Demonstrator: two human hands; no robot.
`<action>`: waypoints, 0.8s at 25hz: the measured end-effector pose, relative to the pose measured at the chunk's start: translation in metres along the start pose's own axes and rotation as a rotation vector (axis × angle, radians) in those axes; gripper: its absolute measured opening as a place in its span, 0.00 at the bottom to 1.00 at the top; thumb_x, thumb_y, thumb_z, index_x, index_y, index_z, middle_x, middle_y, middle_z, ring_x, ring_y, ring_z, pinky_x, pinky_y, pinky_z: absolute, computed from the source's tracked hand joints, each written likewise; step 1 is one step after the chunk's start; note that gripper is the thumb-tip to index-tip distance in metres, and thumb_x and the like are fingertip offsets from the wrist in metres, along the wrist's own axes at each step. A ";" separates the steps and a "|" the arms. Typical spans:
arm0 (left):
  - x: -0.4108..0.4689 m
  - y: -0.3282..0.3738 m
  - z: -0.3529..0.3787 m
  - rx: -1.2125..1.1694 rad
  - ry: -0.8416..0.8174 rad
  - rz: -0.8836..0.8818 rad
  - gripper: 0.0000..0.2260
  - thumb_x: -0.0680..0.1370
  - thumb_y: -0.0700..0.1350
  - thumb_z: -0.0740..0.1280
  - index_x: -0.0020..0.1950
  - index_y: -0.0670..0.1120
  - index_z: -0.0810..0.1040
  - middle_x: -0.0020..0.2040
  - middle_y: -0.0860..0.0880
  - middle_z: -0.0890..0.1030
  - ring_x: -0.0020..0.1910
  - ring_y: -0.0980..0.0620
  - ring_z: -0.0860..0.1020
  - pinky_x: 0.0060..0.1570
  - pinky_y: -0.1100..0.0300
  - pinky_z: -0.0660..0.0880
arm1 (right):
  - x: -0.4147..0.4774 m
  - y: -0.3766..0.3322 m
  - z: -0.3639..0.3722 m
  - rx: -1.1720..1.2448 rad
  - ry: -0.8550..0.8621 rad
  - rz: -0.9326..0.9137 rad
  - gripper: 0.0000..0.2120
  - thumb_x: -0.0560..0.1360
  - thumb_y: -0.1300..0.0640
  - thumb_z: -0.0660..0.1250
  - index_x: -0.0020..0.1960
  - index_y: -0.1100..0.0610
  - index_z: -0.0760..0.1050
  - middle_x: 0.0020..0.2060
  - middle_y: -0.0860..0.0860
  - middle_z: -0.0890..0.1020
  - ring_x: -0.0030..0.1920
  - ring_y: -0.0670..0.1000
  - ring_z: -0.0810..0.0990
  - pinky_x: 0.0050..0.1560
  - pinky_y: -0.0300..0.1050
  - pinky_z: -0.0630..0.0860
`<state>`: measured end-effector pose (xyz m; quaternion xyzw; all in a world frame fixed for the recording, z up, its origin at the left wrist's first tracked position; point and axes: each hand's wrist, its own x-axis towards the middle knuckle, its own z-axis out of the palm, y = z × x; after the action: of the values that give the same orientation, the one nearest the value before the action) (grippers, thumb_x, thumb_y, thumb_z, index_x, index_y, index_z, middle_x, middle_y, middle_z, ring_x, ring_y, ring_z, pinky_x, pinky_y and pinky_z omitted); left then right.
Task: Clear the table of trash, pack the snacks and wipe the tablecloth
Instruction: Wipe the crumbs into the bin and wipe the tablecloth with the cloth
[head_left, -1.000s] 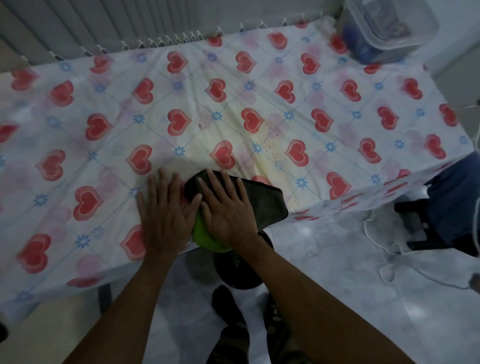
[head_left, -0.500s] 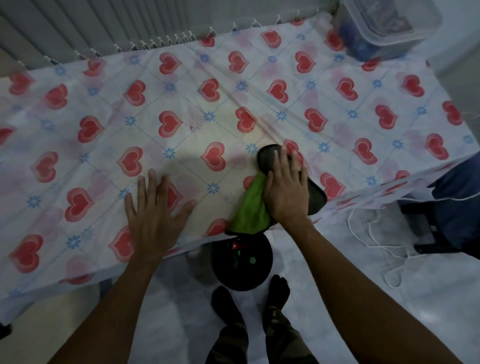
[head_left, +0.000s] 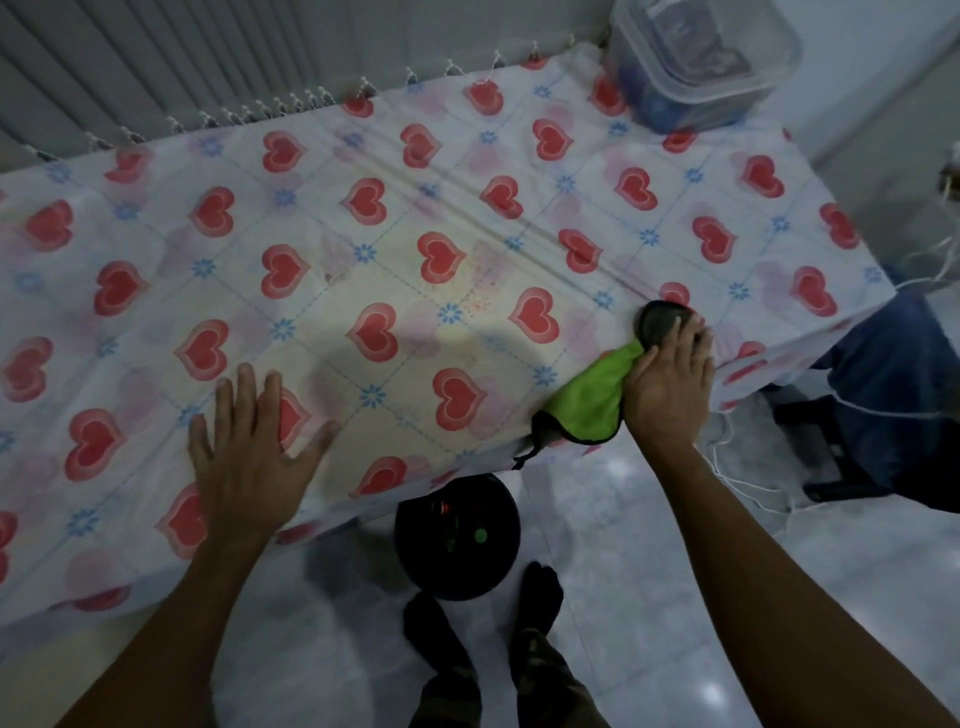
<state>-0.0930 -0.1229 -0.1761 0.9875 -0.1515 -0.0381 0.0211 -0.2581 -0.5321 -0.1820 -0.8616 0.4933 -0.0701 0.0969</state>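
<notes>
I see a heart-patterned tablecloth (head_left: 415, 234) covering the surface under both sets of fingers. A clear lidded container (head_left: 701, 62) sits at the corner well beyond the right fingers. A black bin (head_left: 457, 545) stands on the floor, between the two wrists. The left hand (head_left: 249, 457) lies flat, fingers spread, holding nothing. The right hand (head_left: 670, 384) presses a green-and-black cloth (head_left: 587, 400) under straight fingers.

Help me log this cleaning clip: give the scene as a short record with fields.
left hand: flat on the tablecloth, fingers spread
right hand: presses the cloth flat near the front right edge
cloth: green and dark, partly under the right hand
container: clear, lidded, far right corner
bin: black, on the floor below the front edge
</notes>
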 end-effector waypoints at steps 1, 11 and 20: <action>0.000 0.000 0.001 -0.009 0.000 0.001 0.44 0.75 0.77 0.47 0.84 0.51 0.53 0.85 0.47 0.50 0.83 0.43 0.52 0.77 0.37 0.51 | 0.002 0.005 -0.001 0.018 0.004 0.019 0.28 0.83 0.53 0.46 0.80 0.64 0.54 0.80 0.60 0.57 0.81 0.60 0.53 0.80 0.56 0.52; 0.000 0.020 -0.019 -0.073 0.037 0.104 0.41 0.77 0.72 0.51 0.82 0.47 0.57 0.84 0.43 0.55 0.82 0.40 0.55 0.75 0.33 0.54 | -0.033 -0.054 -0.068 0.348 -0.040 -0.242 0.24 0.85 0.52 0.49 0.77 0.60 0.64 0.75 0.58 0.70 0.70 0.60 0.74 0.65 0.55 0.76; 0.038 0.082 -0.028 0.044 0.024 0.097 0.24 0.84 0.47 0.63 0.77 0.39 0.64 0.76 0.36 0.70 0.75 0.37 0.70 0.72 0.37 0.68 | -0.112 -0.274 -0.038 0.389 -0.226 -0.788 0.25 0.81 0.52 0.56 0.75 0.61 0.65 0.77 0.58 0.66 0.75 0.58 0.68 0.72 0.53 0.70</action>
<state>-0.0785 -0.2112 -0.1463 0.9796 -0.1999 -0.0218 0.0029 -0.0938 -0.3033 -0.0828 -0.9516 0.0918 -0.0988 0.2762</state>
